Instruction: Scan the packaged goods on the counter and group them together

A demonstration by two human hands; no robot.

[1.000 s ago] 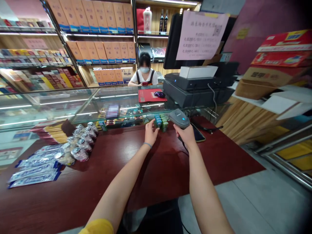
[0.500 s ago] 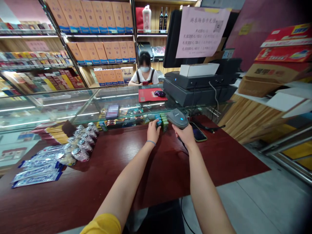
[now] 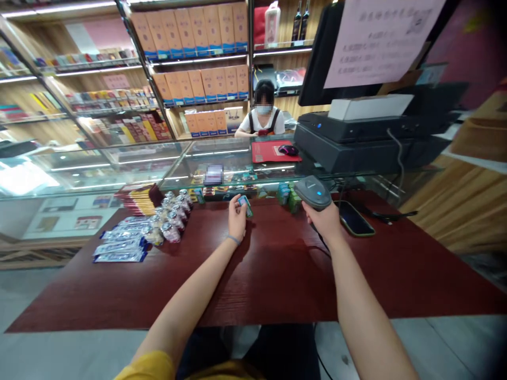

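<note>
My left hand (image 3: 236, 219) pinches a small blue-green packet (image 3: 246, 206) just above the dark red tabletop (image 3: 269, 264). The fingers partly cover it, so its label cannot be read. My right hand (image 3: 327, 221) is wrapped round the handle of a grey barcode scanner (image 3: 312, 192) with a blue light on top. Its cable hangs down behind my wrist. Left of the scanner stand small blue packs (image 3: 283, 193) and green packs (image 3: 293, 201), close to the glass counter. A gap of bare tabletop lies between them and my left hand.
Lidded jars (image 3: 171, 230), blue-white sachets (image 3: 121, 247) and stacked red-yellow packs (image 3: 137, 199) occupy the left side. A phone (image 3: 356, 219) lies right of the scanner. Beyond are a glass counter (image 3: 166, 166), a till with a monitor (image 3: 320, 53), and a seated masked person (image 3: 263, 119).
My left hand has moved left from the blue and green packs, carrying one blue-green packet away. My right hand still grips the scanner. The view has swung left.
</note>
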